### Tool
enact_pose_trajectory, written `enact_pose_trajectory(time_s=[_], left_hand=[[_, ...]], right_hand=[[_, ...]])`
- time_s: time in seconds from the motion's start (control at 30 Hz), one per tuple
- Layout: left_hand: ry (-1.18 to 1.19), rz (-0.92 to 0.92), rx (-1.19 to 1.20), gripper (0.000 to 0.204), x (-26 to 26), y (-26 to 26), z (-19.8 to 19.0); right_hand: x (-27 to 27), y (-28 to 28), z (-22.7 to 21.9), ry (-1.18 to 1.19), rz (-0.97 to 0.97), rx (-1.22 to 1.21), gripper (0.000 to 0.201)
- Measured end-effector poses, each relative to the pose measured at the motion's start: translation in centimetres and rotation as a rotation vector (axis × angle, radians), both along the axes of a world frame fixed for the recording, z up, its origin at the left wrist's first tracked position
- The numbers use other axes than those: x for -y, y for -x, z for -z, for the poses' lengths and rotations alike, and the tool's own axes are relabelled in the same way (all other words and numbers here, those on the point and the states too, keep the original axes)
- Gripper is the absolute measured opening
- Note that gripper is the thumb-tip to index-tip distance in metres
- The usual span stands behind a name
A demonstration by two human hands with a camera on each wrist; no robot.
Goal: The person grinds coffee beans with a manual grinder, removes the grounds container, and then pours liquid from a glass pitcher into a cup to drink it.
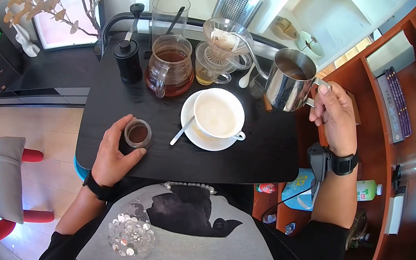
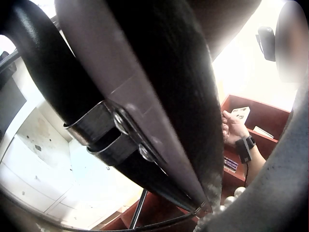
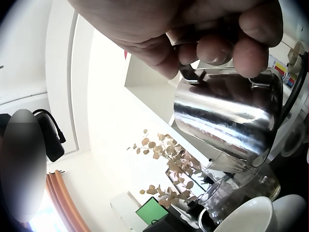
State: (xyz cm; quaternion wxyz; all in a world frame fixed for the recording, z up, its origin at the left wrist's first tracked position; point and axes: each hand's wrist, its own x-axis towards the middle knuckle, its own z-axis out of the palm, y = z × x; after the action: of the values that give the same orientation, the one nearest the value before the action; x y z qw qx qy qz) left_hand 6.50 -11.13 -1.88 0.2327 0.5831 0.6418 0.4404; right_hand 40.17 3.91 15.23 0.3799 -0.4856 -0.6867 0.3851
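Observation:
In the head view the right hand (image 1: pixel 336 115) grips the handle of a steel gooseneck kettle (image 1: pixel 288 85), its spout reaching over the paper filter in a glass dripper (image 1: pixel 224 42). The right wrist view shows curled fingers (image 3: pixel 215 50) at the handle above the shiny kettle (image 3: pixel 227 116). The left hand (image 1: pixel 116 156) rests on the table with thumb and fingers around a small jar (image 1: pixel 138 134) of brown contents. A white cup (image 1: pixel 218 113) with milky liquid stands on a saucer beside a spoon (image 1: pixel 182 130). The left wrist view does not show the left hand.
Behind the cup, a glass server (image 1: pixel 169 66) of reddish-brown liquid stands beside a black grinder (image 1: pixel 127 60). A tall glass (image 1: pixel 170 13) and steel flask (image 1: pixel 237 4) are at the back. Red-brown shelves (image 1: pixel 377 136) flank the right side; a grey chair (image 1: pixel 1 176) stands left.

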Motion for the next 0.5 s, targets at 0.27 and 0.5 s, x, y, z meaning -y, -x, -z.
enact_pose_trajectory(time_s=[0.27, 0.5], left_hand=[[-0.005, -0.001, -0.023, 0.065, -0.07, 0.03, -0.04], [-0.003, 0.001, 0.016, 0.066, -0.09, -0.06, -0.02]], right_hand=[[-0.37, 0.11, 0.13, 0.008, 0.013, -0.007, 0.029], [-0.48, 0.01, 0.31, -0.003, 0.007, -0.02, 0.029]])
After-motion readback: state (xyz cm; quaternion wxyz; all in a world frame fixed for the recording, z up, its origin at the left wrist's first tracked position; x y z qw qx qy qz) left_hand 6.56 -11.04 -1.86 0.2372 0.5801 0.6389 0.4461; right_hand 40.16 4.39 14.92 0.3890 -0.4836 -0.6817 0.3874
